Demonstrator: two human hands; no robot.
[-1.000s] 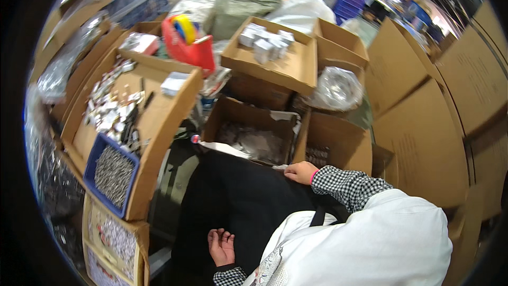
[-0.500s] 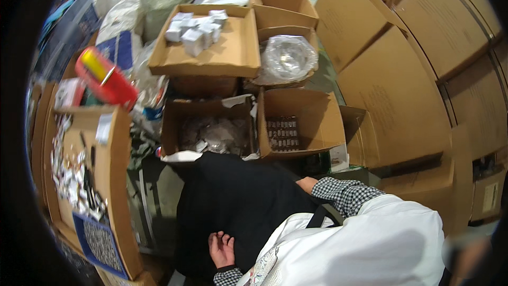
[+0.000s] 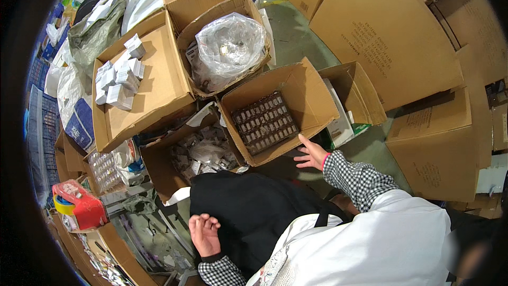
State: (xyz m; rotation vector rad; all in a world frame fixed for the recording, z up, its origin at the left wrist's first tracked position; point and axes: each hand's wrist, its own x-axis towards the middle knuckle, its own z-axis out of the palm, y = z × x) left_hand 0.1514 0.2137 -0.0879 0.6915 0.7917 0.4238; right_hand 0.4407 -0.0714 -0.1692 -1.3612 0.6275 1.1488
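Observation:
My right hand [image 3: 313, 155] reaches out with its fingers spread and holds nothing. Its fingertips are at the near right corner of an open cardboard box [image 3: 312, 101]; whether they touch it I cannot tell. Inside that box lies a dark tray [image 3: 264, 122] with rows of small metallic-looking pieces. Over the black cloth on my lap [image 3: 238, 201], my left hand [image 3: 205, 235] rests palm up, its fingers loosely curled and nothing visible in them. Left of the tray's box stands another cardboard box [image 3: 159, 161] with small clear plastic packets [image 3: 203, 151].
Small white boxes [image 3: 124, 85] sit in a shallow carton [image 3: 153, 101] at the back left. Beside it, a box holds a clear plastic bag [image 3: 230, 42]. A red tape dispenser [image 3: 84, 206] stands far left. Large cartons [image 3: 381, 37] rise on the right.
The view has turned, so the boxes appear tilted and shifted left. My right hand has moved from beside my lap out to the box corner, its fingers now spread. The left hand stays over my lap.

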